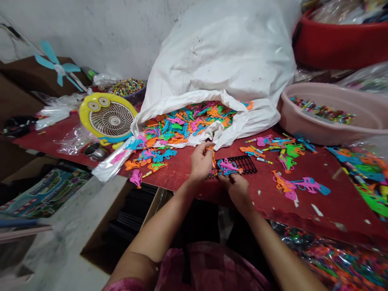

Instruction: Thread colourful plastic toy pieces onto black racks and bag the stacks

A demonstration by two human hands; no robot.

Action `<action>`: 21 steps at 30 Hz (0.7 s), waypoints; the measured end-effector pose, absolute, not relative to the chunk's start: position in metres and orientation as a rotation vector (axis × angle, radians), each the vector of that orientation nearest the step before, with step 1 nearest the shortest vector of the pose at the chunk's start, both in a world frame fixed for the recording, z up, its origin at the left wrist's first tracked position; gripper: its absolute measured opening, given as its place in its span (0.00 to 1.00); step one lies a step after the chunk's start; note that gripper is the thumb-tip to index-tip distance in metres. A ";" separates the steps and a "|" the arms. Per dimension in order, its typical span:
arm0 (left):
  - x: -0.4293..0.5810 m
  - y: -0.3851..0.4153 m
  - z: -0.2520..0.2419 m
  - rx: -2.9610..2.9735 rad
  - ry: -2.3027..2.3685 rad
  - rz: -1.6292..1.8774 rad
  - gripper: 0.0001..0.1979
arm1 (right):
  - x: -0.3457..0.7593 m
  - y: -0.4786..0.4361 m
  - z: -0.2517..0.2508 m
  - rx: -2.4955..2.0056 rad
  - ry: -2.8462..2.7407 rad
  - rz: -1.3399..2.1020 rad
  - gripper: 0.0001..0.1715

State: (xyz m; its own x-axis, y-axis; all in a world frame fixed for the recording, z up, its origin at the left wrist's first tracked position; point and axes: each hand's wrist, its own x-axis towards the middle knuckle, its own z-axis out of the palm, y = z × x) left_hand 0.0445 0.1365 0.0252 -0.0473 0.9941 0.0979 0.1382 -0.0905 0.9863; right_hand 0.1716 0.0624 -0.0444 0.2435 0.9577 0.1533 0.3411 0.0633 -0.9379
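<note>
My left hand [200, 161] is closed in a pinch on a small orange plastic toy piece [212, 153], held just over the red table [303, 202]. My right hand [237, 186] grips the near edge of a black plastic grid tray [247, 163] that lies flat on the table. A pink toy gun [228, 165] and a blue piece rest on the tray by my fingers. Behind my hands a big white sack [224, 56] lies open, spilling several coloured toy pieces [188, 121].
Loose toy guns [291, 184] lie scattered right of the tray and left near a clear bag [110, 163]. A pink basin [330, 117] and red tub [339, 42] stand right. A yellow fan [107, 117] stands left. An open cardboard box [121, 226] sits below the table edge.
</note>
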 end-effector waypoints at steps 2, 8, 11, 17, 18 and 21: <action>0.045 0.137 0.024 1.355 1.307 1.290 0.12 | 0.171 0.064 -0.046 -1.431 -1.379 0.673 0.24; 0.044 0.138 0.021 1.363 1.284 1.297 0.12 | 0.174 0.063 -0.054 -1.345 -1.607 0.465 0.12; 0.045 0.139 0.021 1.347 1.271 1.305 0.12 | 0.174 0.063 -0.056 -1.286 -1.700 0.400 0.08; 0.045 0.140 0.016 1.350 1.257 1.315 0.12 | 0.175 0.066 -0.051 -1.228 -1.799 0.353 0.09; 0.045 0.140 0.015 1.354 1.261 1.312 0.12 | 0.175 0.066 -0.050 -1.232 -1.816 0.343 0.10; 0.044 0.141 0.014 1.366 1.270 1.310 0.12 | 0.177 0.065 -0.051 -1.230 -1.855 0.327 0.10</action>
